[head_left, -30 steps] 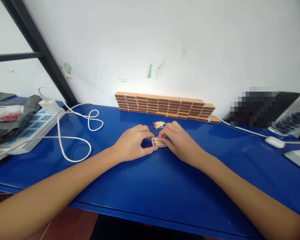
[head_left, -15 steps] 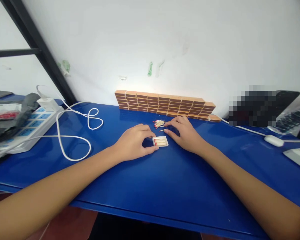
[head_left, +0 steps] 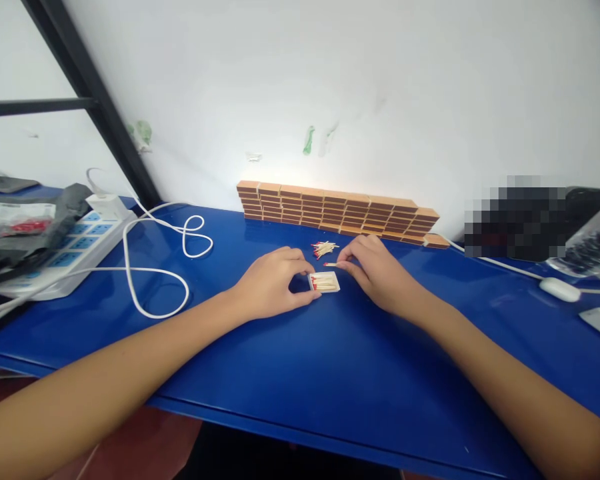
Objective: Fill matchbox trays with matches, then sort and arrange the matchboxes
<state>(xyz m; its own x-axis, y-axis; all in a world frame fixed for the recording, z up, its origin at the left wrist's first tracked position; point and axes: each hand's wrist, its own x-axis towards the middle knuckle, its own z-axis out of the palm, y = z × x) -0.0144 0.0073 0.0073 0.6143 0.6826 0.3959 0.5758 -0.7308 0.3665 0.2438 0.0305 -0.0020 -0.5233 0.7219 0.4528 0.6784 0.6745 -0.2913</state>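
A small white matchbox tray [head_left: 336,289] lies on the blue table with several red-tipped matches in it. My left hand [head_left: 275,283] grips the tray's left end between thumb and fingers. Just above and right of the tray, my right hand [head_left: 373,270] pinches a single match [head_left: 331,265], its red head pointing left. Behind the tray is a small loose pile of matches [head_left: 325,249], apart from both hands.
Matchboxes [head_left: 330,210] are stacked in a long low wall against the white wall. White cables [head_left: 155,270] and a power strip [head_left: 75,250] lie at left. At right are a dark device [head_left: 520,227], a clear bottle [head_left: 595,248] and a white cable adapter [head_left: 560,289].
My right hand has closed its fingers on a match and drawn it slightly away from the pile. My left hand still holds the tray. The view has shifted a little.
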